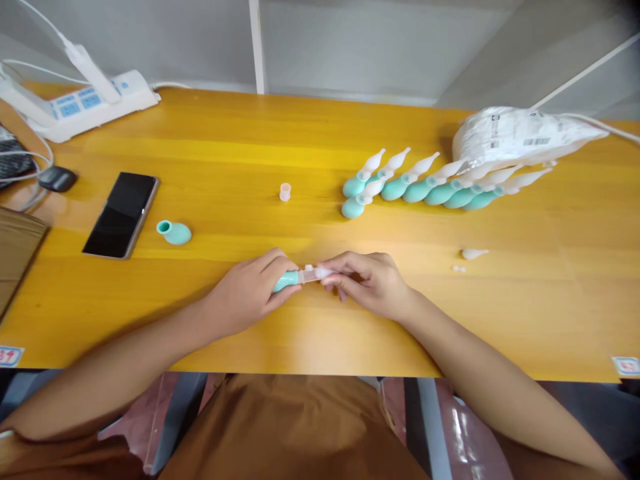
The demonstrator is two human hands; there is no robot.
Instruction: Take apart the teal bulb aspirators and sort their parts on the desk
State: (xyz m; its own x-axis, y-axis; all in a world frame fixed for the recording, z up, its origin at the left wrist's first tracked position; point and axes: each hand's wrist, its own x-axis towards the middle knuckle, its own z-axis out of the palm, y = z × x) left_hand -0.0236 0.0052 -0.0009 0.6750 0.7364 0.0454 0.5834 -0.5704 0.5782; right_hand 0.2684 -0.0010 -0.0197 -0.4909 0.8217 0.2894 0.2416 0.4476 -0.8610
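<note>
My left hand [250, 290] is closed around a teal rubber bulb [286, 281] just above the wooden table [320, 333]. My right hand [367, 280] pinches the clear white nozzle tip [314, 273] that meets the bulb's neck. The two hands are almost touching at the middle of the table's near side. A loose teal bulb [175, 232] lies on its side to the left. A small clear cap [285, 192] stands farther back.
A row of several teal bulbs with white tips [430, 183] lies at the back right beside a white plastic bag [515, 137]. Small white pieces [473, 254] lie at right. A black phone [121, 213], a power strip [85, 103] and cables sit at left.
</note>
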